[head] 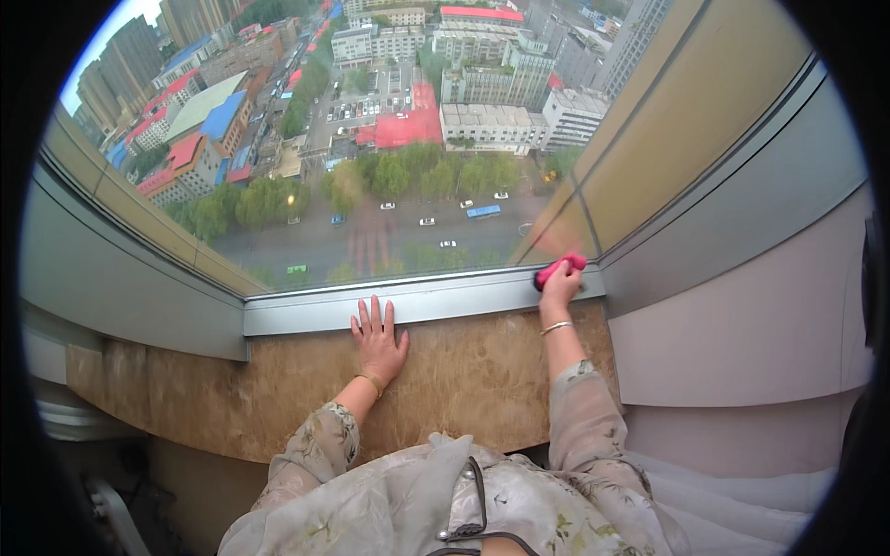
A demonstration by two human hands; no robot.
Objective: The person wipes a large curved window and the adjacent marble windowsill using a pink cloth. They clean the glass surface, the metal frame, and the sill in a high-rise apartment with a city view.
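My right hand grips a bunched pink cloth at the right end of the silvery metal window frame, close to the corner where the glass meets the side wall. A dark patch shows at the cloth's left end. Palm down with fingers spread, my left hand rests near the front edge of the same frame, its fingertips on the metal and its palm over the brown sill. Nothing is held in it. The window pane carries a faint reflection of that hand.
Grey metal panels flank the window on both sides. A pale padded surface adjoins the sill at right, with sheer white fabric below it. Dark objects stand low at the left. Far below outside lies a street with vehicles.
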